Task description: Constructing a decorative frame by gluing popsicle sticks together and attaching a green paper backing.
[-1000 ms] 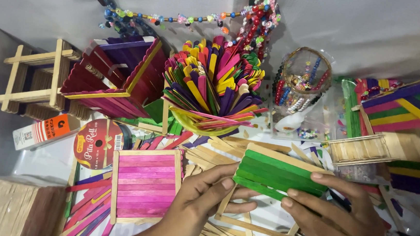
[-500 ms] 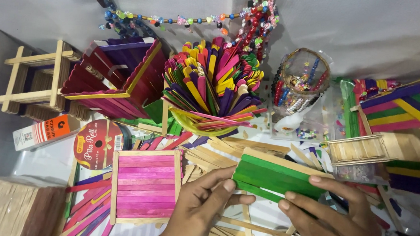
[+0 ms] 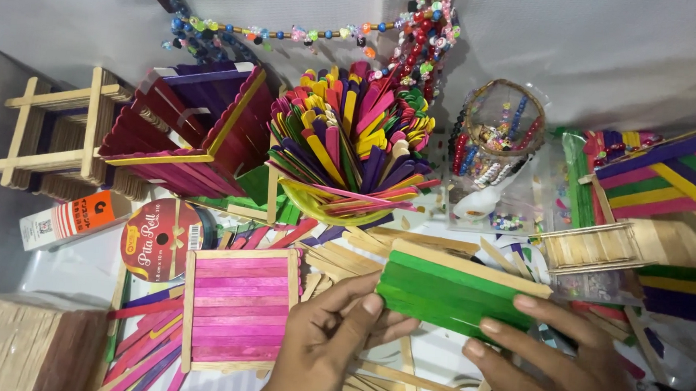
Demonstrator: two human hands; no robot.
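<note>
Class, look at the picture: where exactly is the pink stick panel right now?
The pink stick panel lies flat at lower left of the head view, just left of the left hand and below the ribbon spool.

White worktop (image 3: pixel 466 364), crowded: pink stick panel (image 3: pixel 238 309), loose plain sticks (image 3: pixel 344 260), ribbon spool (image 3: pixel 164 239), stacked plain sticks (image 3: pixel 17 344) at lower left.

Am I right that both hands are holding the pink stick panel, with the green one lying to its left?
No. In the head view both hands, left hand and right hand, hold the green stick panel; the pink stick panel lies to its left.
</note>
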